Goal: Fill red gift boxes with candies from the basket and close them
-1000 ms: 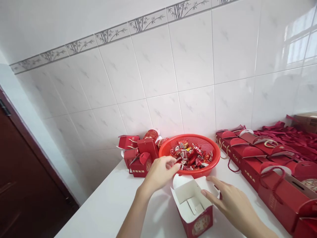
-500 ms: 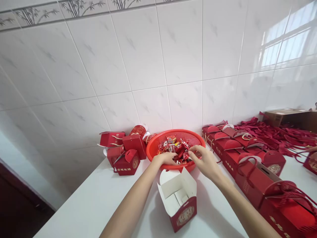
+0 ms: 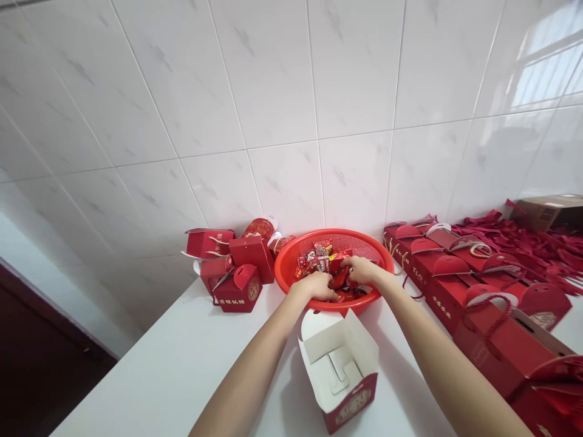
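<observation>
A red plastic basket holds a heap of wrapped candies, mostly in red shiny wrappers. My left hand reaches over its near rim, the fingers curled together into the candies. On the right side of the heap, my right hand is closed down on candies from above. The fingertips of both hands are partly hidden among the wrappers. Just in front of the basket, between my forearms, stands a red gift box with its top flaps open. Its white inside and folded bottom flaps show.
Several red boxes are piled left of the basket. Rows of closed red boxes with rope handles line the right side. Behind them lie dark red ribbons and a cardboard box. A tiled wall backs the white table.
My right hand has moved down and left into the candies, its fingers closing. My left hand has curled deeper into the heap. The view has shifted slightly; the open box stays in front.
</observation>
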`<state>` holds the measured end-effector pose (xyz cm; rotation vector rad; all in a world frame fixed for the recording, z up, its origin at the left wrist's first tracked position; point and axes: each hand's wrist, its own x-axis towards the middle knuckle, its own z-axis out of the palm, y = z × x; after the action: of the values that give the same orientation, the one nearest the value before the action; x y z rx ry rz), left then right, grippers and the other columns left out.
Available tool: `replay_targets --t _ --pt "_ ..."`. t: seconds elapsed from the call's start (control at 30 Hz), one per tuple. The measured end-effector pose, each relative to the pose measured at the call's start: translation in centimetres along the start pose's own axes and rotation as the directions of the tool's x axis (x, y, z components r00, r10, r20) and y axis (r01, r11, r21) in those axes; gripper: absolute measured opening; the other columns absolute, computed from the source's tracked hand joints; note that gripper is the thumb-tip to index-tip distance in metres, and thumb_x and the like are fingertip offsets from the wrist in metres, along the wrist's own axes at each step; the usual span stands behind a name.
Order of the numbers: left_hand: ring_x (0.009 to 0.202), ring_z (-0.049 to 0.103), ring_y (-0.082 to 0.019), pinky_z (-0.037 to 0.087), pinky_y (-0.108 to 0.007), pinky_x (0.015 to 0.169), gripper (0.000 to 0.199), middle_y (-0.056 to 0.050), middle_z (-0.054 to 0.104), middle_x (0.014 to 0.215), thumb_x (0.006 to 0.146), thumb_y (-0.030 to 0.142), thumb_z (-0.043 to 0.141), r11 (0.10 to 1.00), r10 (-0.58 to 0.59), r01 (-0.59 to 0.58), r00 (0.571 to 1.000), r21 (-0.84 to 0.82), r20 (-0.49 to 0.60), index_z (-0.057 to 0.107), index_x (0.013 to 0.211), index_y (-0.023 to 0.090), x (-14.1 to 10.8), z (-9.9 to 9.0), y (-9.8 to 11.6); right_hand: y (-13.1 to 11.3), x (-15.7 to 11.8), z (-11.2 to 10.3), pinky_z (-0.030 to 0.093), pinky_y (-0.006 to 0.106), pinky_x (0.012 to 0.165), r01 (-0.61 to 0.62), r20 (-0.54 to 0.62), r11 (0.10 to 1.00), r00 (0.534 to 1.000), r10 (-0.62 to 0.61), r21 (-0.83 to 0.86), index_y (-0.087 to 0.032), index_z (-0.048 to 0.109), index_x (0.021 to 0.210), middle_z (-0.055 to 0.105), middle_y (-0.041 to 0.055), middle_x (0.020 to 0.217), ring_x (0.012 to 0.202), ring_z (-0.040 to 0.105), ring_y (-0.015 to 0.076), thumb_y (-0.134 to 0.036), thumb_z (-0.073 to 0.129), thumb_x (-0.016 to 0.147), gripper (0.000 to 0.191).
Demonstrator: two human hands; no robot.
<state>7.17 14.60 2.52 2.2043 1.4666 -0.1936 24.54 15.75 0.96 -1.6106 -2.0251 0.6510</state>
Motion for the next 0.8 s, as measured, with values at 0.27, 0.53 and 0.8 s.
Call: replay_targets --t 0.27,0.53,0.8 --pt "0.092 0.071 -0.031 0.054 -0.032 0.068 0.042 -0.014 0.072 0.112 0.077 0.049 0.064 0.995 0.046 -0.038 0.995 0.09 -0.085 0.061 0.106 0.019 0.73 0.43 -0.58 0.11 0.48 0.03 0.047 0.023 0.066 -0.014 0.133 0.997 0.991 0.024 -0.081 -0.026 0.077 0.097 0.076 0.0014 0.093 0.082 0.069 0.0195 -0.002 0.063 0.065 0.042" --pt "0.092 0.071 -0.028 0.052 -0.03 0.071 0.027 -0.011 0.073 0.108 0.085 0.043 0.06 0.999 0.029 -0.034 0.978 -0.021 -0.207 0.065 0.097 0.02 0.49 0.56 -0.33 -0.1 0.21 -0.3 0.042 0.026 0.065 0.045 -0.05 0.991 0.997 -0.052 -0.125 -0.021 0.071 0.072 0.071 0.0032 0.076 0.073 0.063 0.0185 -0.02 0.06 0.081 0.015" --pt "0.09 0.07 -0.025 0.051 -0.03 0.076 0.023 -0.008 0.076 0.096 0.09 0.035 0.056 0.979 0.024 -0.104 0.912 -0.176 -0.409 0.07 0.096 0.018 0.34 0.2 -0.17 0.16 -0.15 -0.5 0.043 0.025 0.052 0.144 -0.238 0.865 0.971 -0.029 0.481 -0.019 0.056 0.066 0.058 -0.0014 0.056 0.049 0.054 0.0136 -0.034 0.061 0.08 0.021"
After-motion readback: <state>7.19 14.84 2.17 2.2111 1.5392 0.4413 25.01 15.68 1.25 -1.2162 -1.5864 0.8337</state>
